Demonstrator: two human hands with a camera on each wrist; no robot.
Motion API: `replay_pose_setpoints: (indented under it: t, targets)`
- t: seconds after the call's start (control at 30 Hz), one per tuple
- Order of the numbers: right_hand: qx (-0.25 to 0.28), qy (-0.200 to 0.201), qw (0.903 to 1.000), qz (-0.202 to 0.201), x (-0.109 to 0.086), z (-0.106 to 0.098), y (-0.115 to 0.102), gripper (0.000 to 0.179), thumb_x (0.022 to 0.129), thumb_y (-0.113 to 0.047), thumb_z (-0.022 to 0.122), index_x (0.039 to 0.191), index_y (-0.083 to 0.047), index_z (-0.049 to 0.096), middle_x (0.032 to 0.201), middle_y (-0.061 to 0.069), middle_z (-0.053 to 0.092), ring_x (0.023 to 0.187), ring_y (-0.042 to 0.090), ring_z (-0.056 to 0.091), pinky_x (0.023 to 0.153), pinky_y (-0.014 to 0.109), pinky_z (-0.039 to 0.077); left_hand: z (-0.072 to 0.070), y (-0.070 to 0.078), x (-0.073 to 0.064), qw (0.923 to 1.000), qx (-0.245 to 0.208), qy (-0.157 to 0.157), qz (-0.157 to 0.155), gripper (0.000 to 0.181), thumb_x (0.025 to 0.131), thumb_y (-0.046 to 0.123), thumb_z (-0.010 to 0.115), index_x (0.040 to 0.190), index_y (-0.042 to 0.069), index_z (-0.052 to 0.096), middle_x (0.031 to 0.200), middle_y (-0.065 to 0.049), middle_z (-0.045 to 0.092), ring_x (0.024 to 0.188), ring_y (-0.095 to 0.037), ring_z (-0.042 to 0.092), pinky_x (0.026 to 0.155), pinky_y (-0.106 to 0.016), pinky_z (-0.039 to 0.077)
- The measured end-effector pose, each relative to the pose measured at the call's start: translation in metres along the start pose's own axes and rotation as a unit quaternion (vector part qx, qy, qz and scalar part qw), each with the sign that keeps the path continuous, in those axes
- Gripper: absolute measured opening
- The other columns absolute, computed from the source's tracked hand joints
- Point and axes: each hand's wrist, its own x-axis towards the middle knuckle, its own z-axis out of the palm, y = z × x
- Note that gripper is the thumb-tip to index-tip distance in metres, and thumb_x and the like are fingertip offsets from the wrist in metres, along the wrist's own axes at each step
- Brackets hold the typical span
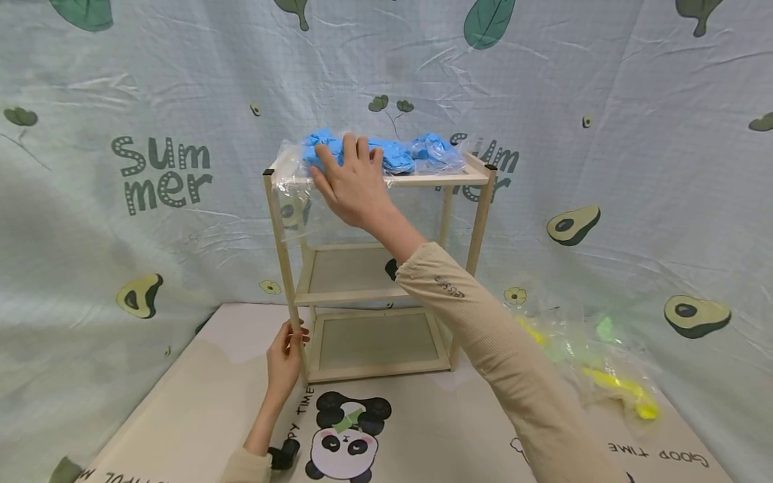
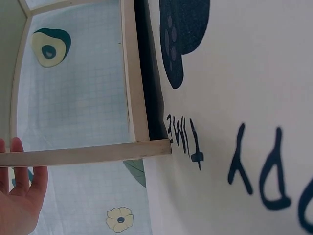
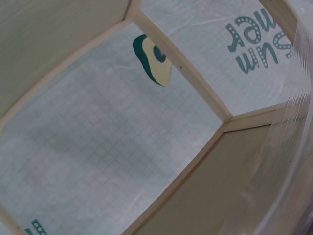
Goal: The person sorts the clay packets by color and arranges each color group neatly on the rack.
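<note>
A light wooden three-tier shelf rack [image 1: 377, 295] stands on the table. Low on its front left leg [image 1: 282, 251], my left hand [image 1: 285, 359] grips the wood; the left wrist view shows its fingers [image 2: 36, 188] passing behind the leg. On the top tier lie blue crumpled bundles [image 1: 395, 155] in clear plastic bags, their exact kind unclear. My right hand [image 1: 356, 184] rests over the left part of them, fingers spread and lightly bent. Clear plastic [image 1: 296, 201] hangs over the top tier's front left corner. That hand is out of sight in the right wrist view.
Clear bags with yellow [image 1: 622, 386] and green [image 1: 605, 329] things lie on the table at right. A printed curtain [image 1: 199, 261] hangs close behind the rack. The middle tier [image 1: 347, 268] and bottom tier [image 1: 377, 342] have flat panels. The table cover [image 1: 199, 402] carries panda prints.
</note>
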Motion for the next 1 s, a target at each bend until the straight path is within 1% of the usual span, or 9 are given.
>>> replay_pose_setpoints:
  t: [0.23, 0.33, 0.4, 0.5, 0.6, 0.67, 0.8, 0.9, 1.0]
  targets:
    - [0.000, 0.012, 0.9995, -0.029, -0.008, -0.002, 0.002, 0.042, 0.095, -0.049, 0.017, 0.129, -0.029, 0.033, 0.118, 0.008, 0.040, 0.108, 0.028, 0.027, 0.084, 0.041, 0.019, -0.001, -0.002, -0.001, 0.9999, -0.006, 0.010, 0.003, 0.016, 0.087, -0.006, 0.048, 0.101, -0.011, 0.054, 0.081, -0.026, 0.059, 0.069, 0.000, 0.056, 0.059, -0.015, 0.046]
    - [0.010, 0.009, 0.9994, -0.030, -0.012, -0.002, 0.003, 0.044, 0.095, -0.049, 0.019, 0.135, -0.031, 0.029, 0.127, 0.009, 0.038, 0.112, 0.028, 0.026, 0.086, 0.043, 0.019, -0.002, -0.001, -0.001, 0.9999, -0.002, 0.012, 0.006, 0.016, 0.087, -0.006, 0.047, 0.100, -0.011, 0.054, 0.081, -0.026, 0.059, 0.069, 0.000, 0.056, 0.059, -0.014, 0.045]
    - [0.018, 0.001, 0.9994, -0.029, -0.015, -0.001, 0.003, 0.047, 0.095, -0.049, 0.019, 0.139, -0.032, 0.023, 0.135, 0.011, 0.033, 0.116, 0.028, 0.025, 0.089, 0.045, 0.019, -0.002, 0.000, -0.001, 0.9999, -0.001, 0.013, 0.006, 0.016, 0.087, -0.006, 0.047, 0.100, -0.011, 0.054, 0.082, -0.026, 0.059, 0.069, 0.000, 0.056, 0.059, -0.015, 0.045]
    - [0.027, -0.018, 0.9991, -0.028, -0.021, 0.001, 0.004, 0.052, 0.095, -0.050, 0.017, 0.143, -0.031, 0.008, 0.147, 0.014, 0.016, 0.124, 0.028, 0.021, 0.095, 0.047, 0.015, -0.002, 0.000, 0.000, 0.9999, 0.002, 0.012, 0.006, 0.016, 0.087, -0.006, 0.047, 0.100, -0.011, 0.054, 0.081, -0.026, 0.060, 0.068, -0.001, 0.056, 0.058, -0.015, 0.046]
    - [0.031, -0.021, 0.9987, -0.034, -0.027, 0.003, 0.006, 0.056, 0.095, -0.049, 0.017, 0.143, -0.029, -0.001, 0.150, 0.014, 0.003, 0.132, 0.027, 0.013, 0.100, 0.049, 0.010, -0.002, 0.000, 0.000, 0.9999, 0.003, 0.012, 0.006, 0.016, 0.087, -0.007, 0.048, 0.100, -0.011, 0.054, 0.081, -0.026, 0.060, 0.068, -0.001, 0.056, 0.058, -0.016, 0.046]
    - [0.031, -0.011, 0.9985, -0.045, -0.033, 0.004, 0.008, 0.057, 0.095, -0.047, 0.019, 0.144, -0.026, -0.001, 0.151, 0.013, 0.001, 0.134, 0.026, 0.008, 0.102, 0.049, 0.007, -0.002, 0.000, 0.000, 0.9999, 0.002, 0.012, 0.007, 0.016, 0.087, -0.007, 0.048, 0.100, -0.011, 0.054, 0.081, -0.025, 0.060, 0.068, 0.000, 0.056, 0.059, -0.016, 0.046]
    - [0.032, 0.024, 0.9965, -0.074, -0.050, 0.006, 0.015, 0.056, 0.096, -0.043, 0.026, 0.144, -0.021, 0.007, 0.151, 0.010, 0.006, 0.136, 0.027, 0.005, 0.102, 0.050, 0.005, -0.001, -0.001, 0.000, 0.9999, 0.004, 0.013, 0.010, 0.016, 0.086, -0.006, 0.048, 0.100, -0.011, 0.054, 0.081, -0.025, 0.060, 0.068, 0.000, 0.056, 0.058, -0.017, 0.047]
    - [0.030, 0.054, 0.9937, -0.093, -0.064, 0.008, 0.022, 0.055, 0.096, -0.040, 0.030, 0.144, -0.019, 0.014, 0.151, 0.008, 0.011, 0.136, 0.026, 0.008, 0.101, 0.049, 0.007, 0.000, -0.002, 0.000, 0.9999, 0.005, 0.010, 0.011, 0.016, 0.087, -0.006, 0.048, 0.100, -0.011, 0.054, 0.081, -0.025, 0.060, 0.069, -0.001, 0.056, 0.059, -0.016, 0.047]
    - [0.036, 0.091, 0.9881, -0.119, -0.078, 0.010, 0.029, 0.054, 0.095, -0.037, 0.035, 0.143, -0.016, 0.020, 0.149, 0.009, 0.016, 0.134, 0.026, 0.012, 0.099, 0.049, 0.011, 0.001, -0.002, -0.001, 0.9999, 0.004, 0.007, 0.008, 0.017, 0.087, -0.005, 0.048, 0.101, -0.011, 0.054, 0.082, -0.025, 0.060, 0.069, -0.002, 0.056, 0.059, -0.016, 0.047]
